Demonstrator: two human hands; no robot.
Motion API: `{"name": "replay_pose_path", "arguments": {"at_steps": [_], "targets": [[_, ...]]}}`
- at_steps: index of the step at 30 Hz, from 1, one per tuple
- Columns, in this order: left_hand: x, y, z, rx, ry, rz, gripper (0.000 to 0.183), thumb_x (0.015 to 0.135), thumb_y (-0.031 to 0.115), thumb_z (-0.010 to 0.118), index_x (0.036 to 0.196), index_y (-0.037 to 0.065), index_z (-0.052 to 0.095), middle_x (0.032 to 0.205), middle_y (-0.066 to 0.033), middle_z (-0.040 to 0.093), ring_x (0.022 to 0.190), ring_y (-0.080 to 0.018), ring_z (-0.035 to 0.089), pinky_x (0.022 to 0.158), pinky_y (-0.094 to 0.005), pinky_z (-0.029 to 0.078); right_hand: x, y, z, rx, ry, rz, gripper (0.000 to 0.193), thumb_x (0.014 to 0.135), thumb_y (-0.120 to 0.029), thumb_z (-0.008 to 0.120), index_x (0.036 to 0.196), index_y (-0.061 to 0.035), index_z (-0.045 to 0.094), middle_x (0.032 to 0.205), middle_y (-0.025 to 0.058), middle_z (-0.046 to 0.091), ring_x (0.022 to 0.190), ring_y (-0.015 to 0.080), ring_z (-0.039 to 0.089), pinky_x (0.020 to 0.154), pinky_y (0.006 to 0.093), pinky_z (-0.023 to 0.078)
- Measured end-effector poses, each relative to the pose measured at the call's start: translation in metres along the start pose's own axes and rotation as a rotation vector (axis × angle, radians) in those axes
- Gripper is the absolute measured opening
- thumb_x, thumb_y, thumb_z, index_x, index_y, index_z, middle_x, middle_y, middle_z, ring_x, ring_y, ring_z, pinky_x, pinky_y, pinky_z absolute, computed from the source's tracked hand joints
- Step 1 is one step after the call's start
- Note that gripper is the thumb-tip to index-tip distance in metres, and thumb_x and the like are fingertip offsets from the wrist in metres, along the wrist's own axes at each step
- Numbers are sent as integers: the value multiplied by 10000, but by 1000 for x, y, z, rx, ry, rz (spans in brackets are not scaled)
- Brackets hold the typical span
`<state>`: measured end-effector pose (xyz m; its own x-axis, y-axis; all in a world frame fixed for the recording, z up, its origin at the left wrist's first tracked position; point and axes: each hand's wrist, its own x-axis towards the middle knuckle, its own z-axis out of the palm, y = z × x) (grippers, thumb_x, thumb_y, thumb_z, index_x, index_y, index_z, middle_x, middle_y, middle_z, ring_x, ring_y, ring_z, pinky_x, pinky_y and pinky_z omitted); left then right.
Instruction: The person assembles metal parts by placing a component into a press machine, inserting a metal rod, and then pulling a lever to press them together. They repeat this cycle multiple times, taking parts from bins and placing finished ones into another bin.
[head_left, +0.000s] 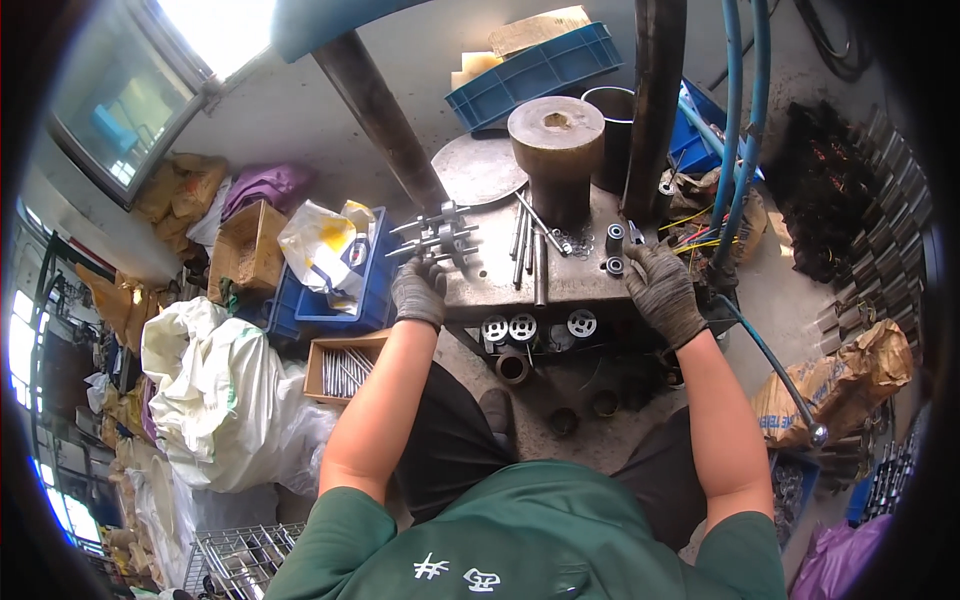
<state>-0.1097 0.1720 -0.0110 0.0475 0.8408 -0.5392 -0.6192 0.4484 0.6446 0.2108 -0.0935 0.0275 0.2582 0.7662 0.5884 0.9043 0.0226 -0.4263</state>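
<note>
My gloved left hand (pixel 418 290) rests at the left edge of a grey metal press table (pixel 495 285), its fingers on a cluster of metal shafts with wheels (pixel 437 238). My gloved right hand (pixel 660 290) lies on the table's right edge, its fingertips by two small black bearings (pixel 614 250); whether it grips anything I cannot tell. Loose steel rods (pixel 530 250) lie in the middle of the table in front of a thick steel cylinder (pixel 556 150). Round discs (pixel 522 327) hang along the table's front edge.
A cardboard box of steel rods (pixel 343 368) sits below my left arm, beside blue crates (pixel 335 300) and white sacks (pixel 215 400). Blue hoses (pixel 745 120) run down at the right. Stacked metal parts (pixel 880 220) line the far right. A wire rack (pixel 235 560) stands at lower left.
</note>
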Motion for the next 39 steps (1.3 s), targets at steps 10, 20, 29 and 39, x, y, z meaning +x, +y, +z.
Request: {"name": "replay_pose_path", "arguments": {"at_steps": [10, 20, 29, 39], "targets": [[-53, -68, 30, 1613, -535, 975, 432, 899, 237, 796, 1279, 89, 654, 1128, -162, 706, 1061, -324, 692, 959, -440, 553, 23, 37, 51, -160, 10, 120, 382, 821, -124, 741, 1201, -88, 757, 1258, 110, 716, 1182, 346, 638, 1049, 474, 501], [-60, -66, 43, 1188, -528, 375, 462, 919, 173, 677, 1361, 65, 596, 875, -126, 739, 743, -216, 707, 671, -378, 596, 28, 44, 76, -149, 38, 138, 232, 841, -188, 795, 1061, -110, 797, 1218, 68, 751, 1144, 320, 658, 1021, 433, 531], [-63, -73, 24, 339, -748, -349, 396, 992, 212, 714, 1338, 62, 591, 1086, -125, 733, 928, -222, 725, 788, -355, 616, 24, 46, 76, -155, 75, 107, 256, 813, -153, 804, 1060, -90, 790, 1183, 89, 738, 1122, 336, 648, 1005, 453, 517], [-131, -109, 24, 702, -1158, -415, 428, 1030, 191, 705, 1400, 26, 565, 1198, -122, 724, 1054, -205, 720, 879, -362, 628, 8, -29, 54, 1252, 102, 743, 280, 1060, -39, 535, 1334, -14, 591, 1166, 123, 692, 1033, 300, 749, 909, 400, 642]]}}
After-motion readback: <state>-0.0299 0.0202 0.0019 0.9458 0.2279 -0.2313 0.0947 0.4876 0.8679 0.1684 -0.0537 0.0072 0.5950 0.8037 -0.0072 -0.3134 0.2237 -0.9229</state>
